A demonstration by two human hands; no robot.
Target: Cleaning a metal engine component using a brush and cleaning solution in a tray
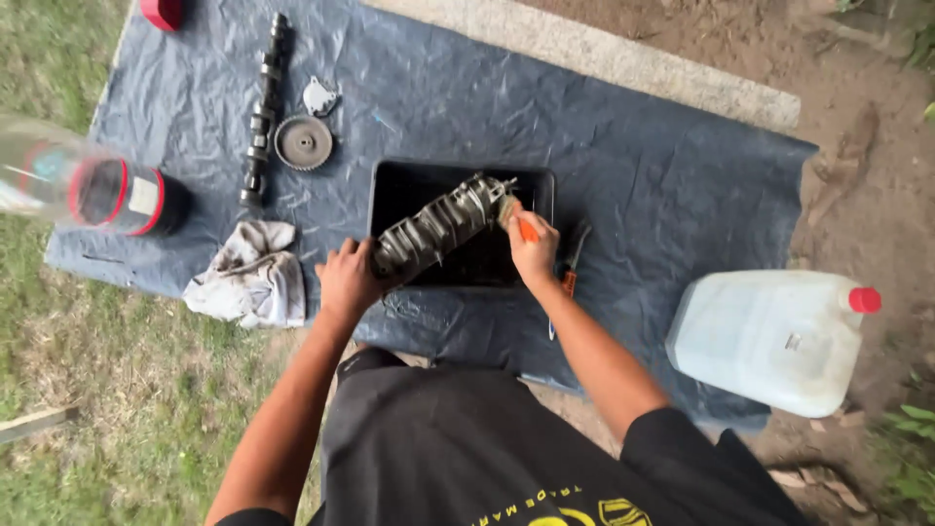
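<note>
A grey metal crankshaft (443, 222) lies tilted over a black rectangular tray (390, 185) in the middle of a dark plastic sheet (633, 166). My left hand (346, 278) grips the crankshaft's near end at the tray's front left corner. My right hand (534, 248) holds an orange-handled brush (514, 216), whose bristles touch the crankshaft's far end.
A camshaft (263, 107), a round gear (303, 142) and a small metal plate (318, 96) lie at the sheet's back left. A dirty rag (251, 278) is left of the tray, a screwdriver (568, 273) right of it. A white jug with red cap (774, 336) stands right.
</note>
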